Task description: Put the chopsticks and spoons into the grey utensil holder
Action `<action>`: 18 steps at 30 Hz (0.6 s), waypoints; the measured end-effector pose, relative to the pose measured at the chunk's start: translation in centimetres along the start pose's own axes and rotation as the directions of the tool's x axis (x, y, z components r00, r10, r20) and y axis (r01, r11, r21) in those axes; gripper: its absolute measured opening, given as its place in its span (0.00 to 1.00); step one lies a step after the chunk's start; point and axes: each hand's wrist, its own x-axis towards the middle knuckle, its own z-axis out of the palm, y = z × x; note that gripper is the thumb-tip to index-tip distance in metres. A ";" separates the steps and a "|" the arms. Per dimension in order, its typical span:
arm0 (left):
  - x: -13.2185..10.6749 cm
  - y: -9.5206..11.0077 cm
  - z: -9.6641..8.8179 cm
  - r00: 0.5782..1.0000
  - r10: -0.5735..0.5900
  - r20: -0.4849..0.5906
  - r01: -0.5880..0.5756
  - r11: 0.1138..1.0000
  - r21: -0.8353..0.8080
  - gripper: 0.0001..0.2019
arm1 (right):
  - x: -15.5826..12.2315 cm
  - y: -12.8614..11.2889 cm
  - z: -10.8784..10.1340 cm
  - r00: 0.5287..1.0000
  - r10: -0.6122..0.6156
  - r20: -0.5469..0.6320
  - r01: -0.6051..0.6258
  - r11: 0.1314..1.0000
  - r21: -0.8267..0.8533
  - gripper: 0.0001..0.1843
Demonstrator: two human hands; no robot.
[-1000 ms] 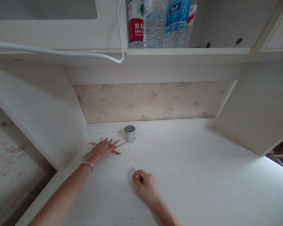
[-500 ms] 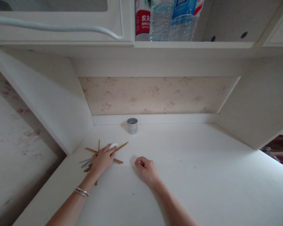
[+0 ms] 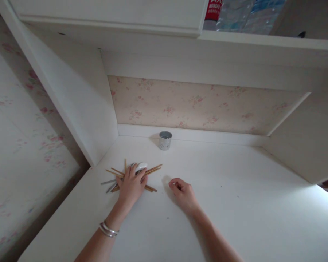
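My left hand (image 3: 131,185) lies flat with fingers stretched over a loose pile of wooden chopsticks (image 3: 153,169) on the white desk (image 3: 235,196). A white spoon head (image 3: 141,166) shows at the fingertips, and grey metal handles (image 3: 107,182) stick out to the left of the hand. My right hand (image 3: 183,193) rests on the desk a little to the right, fingers curled loosely with nothing seen in them. A small perforated metal cup (image 3: 165,140) stands upright at the back of the desk, apart from both hands.
A white side panel (image 3: 79,105) walls the desk on the left, another on the right. Flowered wallpaper backs the alcove. Water bottles (image 3: 235,14) stand on the shelf above.
The view has swung left and down. My left hand has drawn the chopsticks and spoon nearer to me. My right hand has stayed curled on the desk.
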 end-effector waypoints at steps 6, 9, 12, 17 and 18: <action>-0.6 0.4 0.3 0.996 -0.039 -0.085 0.040 0.999 0.010 0.20 | 1.2 -1.0 0.8 0.996 0.092 0.023 -0.092 0.996 -0.003 0.15; -0.7 0.5 -0.1 0.992 -0.036 -0.123 0.037 0.999 0.006 0.20 | 3.9 -1.9 0.8 0.991 0.124 0.049 -0.122 0.992 -0.042 0.15; -0.8 0.3 -0.6 0.990 -0.026 -0.142 0.026 1.000 -0.002 0.18 | 7.6 -3.1 0.5 0.991 0.127 0.043 -0.122 0.986 -0.113 0.21; -0.7 -0.1 -1.1 0.980 0.033 -0.198 -0.039 0.999 -0.031 0.15 | 13.5 -5.3 0.0 0.997 0.073 -0.031 -0.079 0.957 -0.278 0.34; -0.6 -0.1 -1.2 0.976 0.065 -0.210 -0.076 0.996 -0.046 0.13 | 14.4 -5.8 0.1 0.997 0.057 -0.042 -0.067 0.948 -0.312 0.35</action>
